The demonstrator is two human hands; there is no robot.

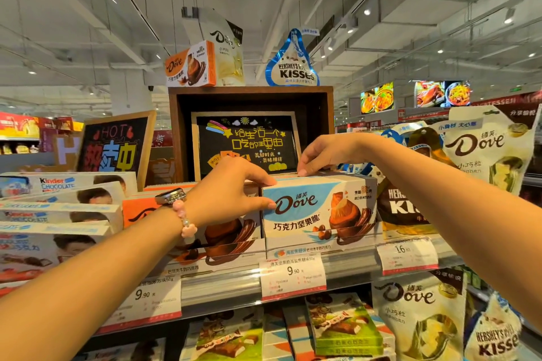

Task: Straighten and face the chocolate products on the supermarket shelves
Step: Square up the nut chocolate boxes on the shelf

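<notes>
The blue Dove box (319,208) on the shelf edge (346,268) is pinched at its left top corner by the left hand (231,187). Its top back edge is pressed by the curled fingertips of the right hand (325,152). An orange Dove box (223,231) is touching it on the left.

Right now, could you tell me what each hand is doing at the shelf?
Left hand: pinches the top left corner of the blue Dove box.
Right hand: fingertips curled down onto the box's top back edge, gripping it.

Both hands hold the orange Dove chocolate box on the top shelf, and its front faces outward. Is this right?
Not quite: the head view shows both hands, left and right, holding the light-blue Dove chocolate box, not the orange one. It stands on the top shelf, front facing outward.
</notes>
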